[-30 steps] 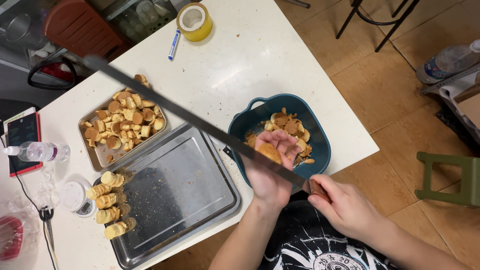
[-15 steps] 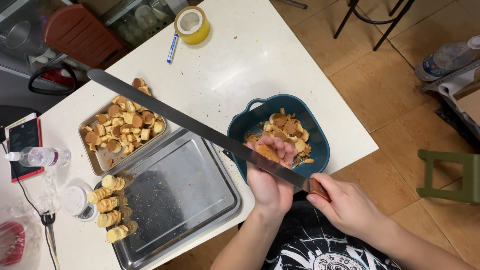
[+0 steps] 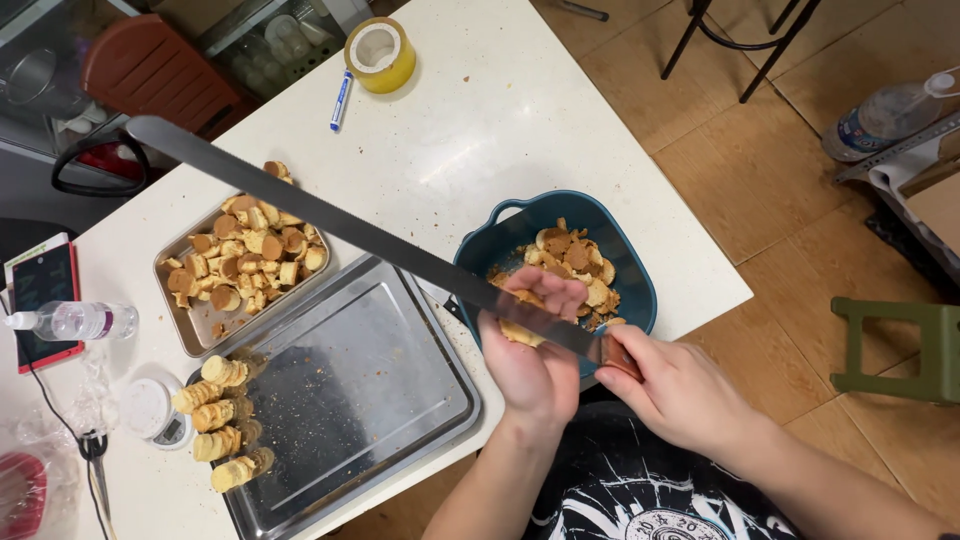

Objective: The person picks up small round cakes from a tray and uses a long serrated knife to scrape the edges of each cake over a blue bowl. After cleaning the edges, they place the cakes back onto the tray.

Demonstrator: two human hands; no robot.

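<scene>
My right hand (image 3: pixel 680 390) grips the handle of a long serrated knife (image 3: pixel 330 225), whose blade stretches up and left above the table. My left hand (image 3: pixel 535 345) sits under the blade at the near rim of a dark blue dish (image 3: pixel 500 225), its fingers curled around a pale bread piece. The dish holds browned bread pieces (image 3: pixel 575 265). A large steel tray (image 3: pixel 360 370) lies left of the dish, with a row of sliced bread rolls (image 3: pixel 220 420) on its left edge.
A smaller steel tray (image 3: pixel 180 325) heaped with toasted bread chunks sits at the far left. A roll of yellow tape (image 3: pixel 380 55) and a blue marker (image 3: pixel 340 100) lie at the far edge. A water bottle (image 3: pixel 70 320), phone (image 3: pixel 40 300) and green stool (image 3: pixel 900 350) surround the white table.
The knife blade has swung a little lower and toward me. My left hand has shifted from inside the dish to its near rim with a bread piece.
</scene>
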